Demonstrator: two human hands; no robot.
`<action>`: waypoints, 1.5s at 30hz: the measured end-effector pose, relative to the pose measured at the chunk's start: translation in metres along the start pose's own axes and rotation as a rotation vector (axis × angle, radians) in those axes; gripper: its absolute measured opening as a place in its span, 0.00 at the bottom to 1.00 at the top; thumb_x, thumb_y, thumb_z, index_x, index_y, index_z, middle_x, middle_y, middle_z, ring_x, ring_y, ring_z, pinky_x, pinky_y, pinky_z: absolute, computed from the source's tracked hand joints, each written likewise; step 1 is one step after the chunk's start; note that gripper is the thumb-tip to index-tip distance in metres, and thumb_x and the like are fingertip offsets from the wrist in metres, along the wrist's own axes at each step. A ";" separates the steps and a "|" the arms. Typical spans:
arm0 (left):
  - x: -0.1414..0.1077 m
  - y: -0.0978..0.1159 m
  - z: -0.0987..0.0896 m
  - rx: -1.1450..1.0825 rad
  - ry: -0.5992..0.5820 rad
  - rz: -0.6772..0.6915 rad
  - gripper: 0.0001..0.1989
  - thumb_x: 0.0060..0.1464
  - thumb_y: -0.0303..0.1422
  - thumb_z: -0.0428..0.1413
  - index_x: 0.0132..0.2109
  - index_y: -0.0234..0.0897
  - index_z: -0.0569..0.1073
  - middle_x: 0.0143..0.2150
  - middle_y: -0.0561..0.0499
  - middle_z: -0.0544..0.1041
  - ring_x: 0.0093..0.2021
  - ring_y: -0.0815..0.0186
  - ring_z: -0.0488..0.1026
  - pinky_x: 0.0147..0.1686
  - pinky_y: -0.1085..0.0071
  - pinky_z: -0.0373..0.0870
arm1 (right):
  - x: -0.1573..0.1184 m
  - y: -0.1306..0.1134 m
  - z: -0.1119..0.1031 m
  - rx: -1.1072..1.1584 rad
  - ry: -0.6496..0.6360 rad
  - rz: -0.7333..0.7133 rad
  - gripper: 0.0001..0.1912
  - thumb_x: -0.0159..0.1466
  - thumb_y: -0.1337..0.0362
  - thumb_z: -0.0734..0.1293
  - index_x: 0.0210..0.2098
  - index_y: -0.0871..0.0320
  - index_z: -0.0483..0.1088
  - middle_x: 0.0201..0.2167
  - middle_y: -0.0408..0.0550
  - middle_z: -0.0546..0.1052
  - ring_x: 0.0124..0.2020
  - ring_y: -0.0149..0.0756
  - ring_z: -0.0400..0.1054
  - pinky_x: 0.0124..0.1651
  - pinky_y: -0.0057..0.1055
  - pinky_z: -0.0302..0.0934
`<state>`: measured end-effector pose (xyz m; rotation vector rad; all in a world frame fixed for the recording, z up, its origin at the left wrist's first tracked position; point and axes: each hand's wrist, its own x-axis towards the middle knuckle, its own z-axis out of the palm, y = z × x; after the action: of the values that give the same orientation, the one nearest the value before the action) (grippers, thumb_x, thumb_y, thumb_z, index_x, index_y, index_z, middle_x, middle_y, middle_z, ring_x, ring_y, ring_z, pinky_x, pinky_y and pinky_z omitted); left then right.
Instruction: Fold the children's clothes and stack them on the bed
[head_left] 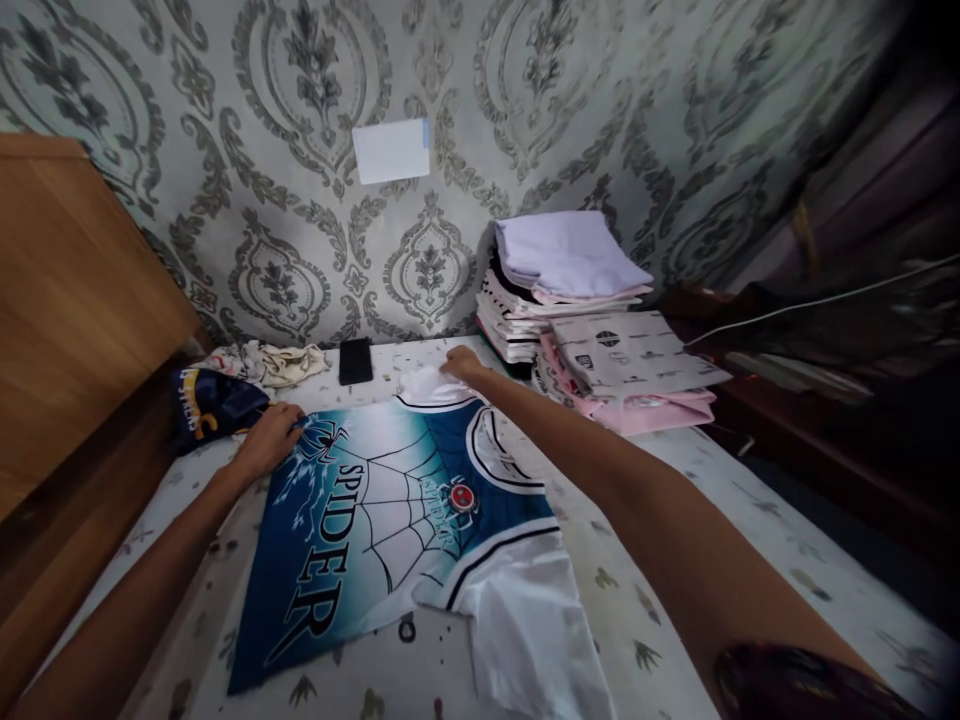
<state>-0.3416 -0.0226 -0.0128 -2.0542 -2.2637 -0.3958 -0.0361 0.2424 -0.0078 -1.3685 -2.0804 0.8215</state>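
Note:
A blue, white and teal T-shirt with "SPIDER" lettering, a web print and white sleeves lies spread sideways, its neck toward the right. At the far corner of its bottom hem, my left hand is closed with the fingertips on the fabric. My right hand reaches across to the far white sleeve and pinches it near its end. The near white sleeve lies loose toward me, its end beyond the picture's lower edge.
Folded clothes are stacked by the patterned wall, with more under a grey printed sheet. A black phone-like object lies behind the shirt. Crumpled dark cloth sits at left beside a wooden panel.

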 end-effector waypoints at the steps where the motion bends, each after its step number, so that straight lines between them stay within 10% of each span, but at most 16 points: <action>1: 0.002 0.002 -0.003 -0.014 -0.009 -0.001 0.10 0.56 0.37 0.48 0.39 0.39 0.71 0.39 0.44 0.73 0.45 0.54 0.72 0.48 0.60 0.69 | 0.000 0.000 -0.005 0.046 0.003 -0.003 0.09 0.49 0.66 0.72 0.22 0.56 0.66 0.19 0.42 0.69 0.29 0.37 0.68 0.31 0.29 0.59; 10: -0.026 0.022 -0.035 -0.156 0.097 0.011 0.06 0.54 0.36 0.46 0.36 0.41 0.65 0.37 0.48 0.73 0.39 0.58 0.71 0.42 0.64 0.67 | -0.098 -0.002 -0.068 0.305 0.019 -0.345 0.11 0.57 0.57 0.70 0.27 0.56 0.67 0.24 0.40 0.70 0.28 0.33 0.65 0.34 0.29 0.60; 18: -0.066 0.025 -0.021 -0.020 0.026 0.143 0.10 0.55 0.31 0.44 0.37 0.41 0.70 0.39 0.44 0.76 0.41 0.55 0.72 0.44 0.60 0.70 | -0.207 0.048 -0.057 -0.236 -0.070 -0.633 0.06 0.60 0.72 0.66 0.35 0.57 0.72 0.37 0.52 0.78 0.43 0.44 0.70 0.48 0.39 0.61; 39: -0.061 0.051 -0.026 0.116 -0.082 0.196 0.21 0.57 0.33 0.46 0.55 0.37 0.73 0.54 0.39 0.77 0.56 0.47 0.72 0.57 0.48 0.64 | -0.208 0.017 -0.061 -0.407 -0.237 -0.709 0.07 0.65 0.62 0.68 0.37 0.58 0.76 0.38 0.52 0.80 0.43 0.44 0.72 0.53 0.41 0.59; 45: -0.069 0.105 -0.017 -0.202 -0.093 0.325 0.20 0.67 0.39 0.42 0.56 0.37 0.72 0.57 0.42 0.76 0.56 0.57 0.73 0.57 0.59 0.70 | -0.190 -0.007 -0.051 -0.391 -0.168 -0.716 0.16 0.71 0.59 0.60 0.42 0.60 0.78 0.42 0.54 0.81 0.47 0.44 0.73 0.54 0.41 0.62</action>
<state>-0.2323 -0.0853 0.0047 -2.5358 -1.9510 -0.5326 0.0634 0.0743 0.0158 -0.6171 -2.6964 0.2339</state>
